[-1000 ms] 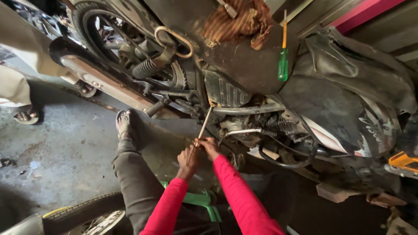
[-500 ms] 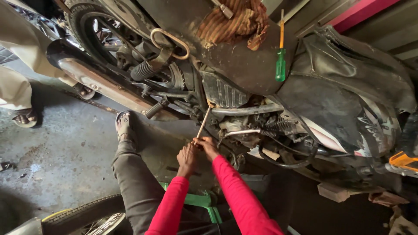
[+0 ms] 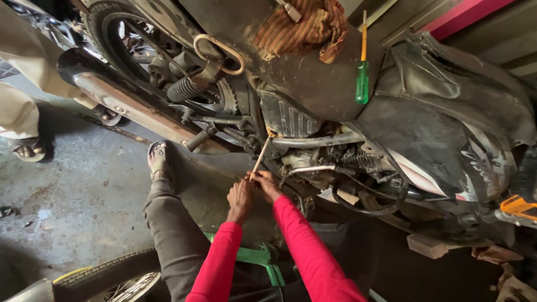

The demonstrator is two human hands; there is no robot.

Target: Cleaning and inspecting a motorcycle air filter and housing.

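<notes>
Both my hands grip the near end of a thin pale rod point(image 3: 260, 154) that slants up into the frame of a black motorcycle point(image 3: 425, 128). My left hand point(image 3: 240, 200) wraps the rod's lower end; my right hand point(image 3: 265, 185) closes on it right beside, touching the left. The rod's far tip disappears behind a side cover next to a metal tube point(image 3: 319, 140). My sleeves are red. My left leg in grey trousers stretches toward the exhaust pipe point(image 3: 131, 109).
A green-handled screwdriver point(image 3: 362, 72) and a striped rag point(image 3: 299, 25) lie on the seat. Another person's leg and sandalled foot point(image 3: 25, 146) stand at the left. A green stool point(image 3: 254, 257) is under me; a tyre point(image 3: 106, 274) lies near bottom left.
The view has drifted slightly; my hands stay clasped on the rod in the same place against the motorcycle.
</notes>
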